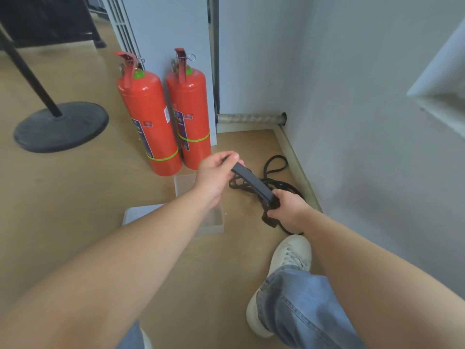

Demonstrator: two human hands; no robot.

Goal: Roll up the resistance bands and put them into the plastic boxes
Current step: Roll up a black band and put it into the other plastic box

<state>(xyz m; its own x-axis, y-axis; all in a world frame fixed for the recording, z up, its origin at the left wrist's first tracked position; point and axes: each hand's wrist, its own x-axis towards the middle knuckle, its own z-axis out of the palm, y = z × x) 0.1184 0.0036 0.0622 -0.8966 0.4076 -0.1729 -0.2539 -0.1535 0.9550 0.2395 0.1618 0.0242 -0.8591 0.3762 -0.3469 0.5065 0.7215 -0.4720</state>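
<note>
Both hands hold one black band [253,183] stretched flat between them above the floor [75,197]. The left hand [216,172] is curled closed around the band's upper end, thumb on top and fingers wrapped under it. The right hand [286,210] is closed in a fist on the lower end, and a bunched, darker length of band hangs down out of that fist.

Taking the two red fire extinguishers [166,117] as the landmark: they stand upright side by side against a white panel, and the held band is just in front of them and to their right. More black bands [275,170] lie in a loose tangle on the floor to the right of the extinguishers, close to the skirting of the grey wall [352,122]. A clear plastic box [185,183] sits on the floor directly in front of the extinguishers, partly hidden by the left wrist. A second clear box [141,212] lies further out from them, under the left forearm; how the two boxes meet cannot be made out.

Left of the extinguishers a black round stand base [63,127] rests on the floor. Nearer the camera, a white shoe [289,255] and a blue jeans leg [302,311] show.
</note>
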